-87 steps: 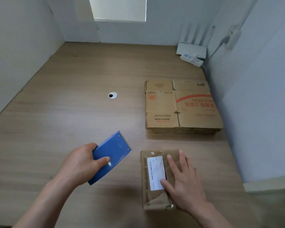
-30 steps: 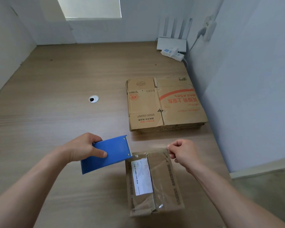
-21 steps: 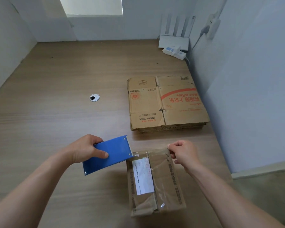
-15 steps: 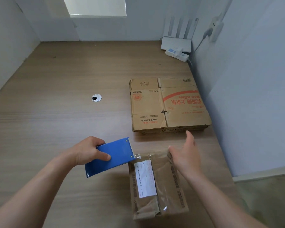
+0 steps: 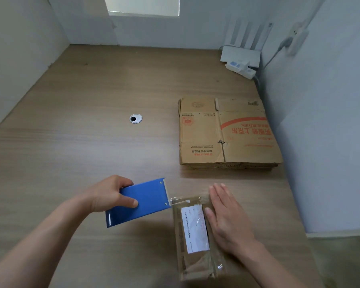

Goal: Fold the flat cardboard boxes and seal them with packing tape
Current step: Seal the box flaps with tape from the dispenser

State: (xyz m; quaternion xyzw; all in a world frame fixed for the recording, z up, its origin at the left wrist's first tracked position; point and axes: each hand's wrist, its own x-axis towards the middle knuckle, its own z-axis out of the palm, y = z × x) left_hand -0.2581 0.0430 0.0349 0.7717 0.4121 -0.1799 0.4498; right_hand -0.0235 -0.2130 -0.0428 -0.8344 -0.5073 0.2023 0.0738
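Cardboard box (image 5: pixel 193 227) — rectangular, glossy with tape (image 5: pixel 218 266)

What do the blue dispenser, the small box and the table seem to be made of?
The blue dispenser looks like glossy painted metal or hard plastic: it has a sheen and rivets. The small box is brown cardboard under clear, shiny tape that wrinkles and glints. The table shows matte wood grain, possibly laminate.
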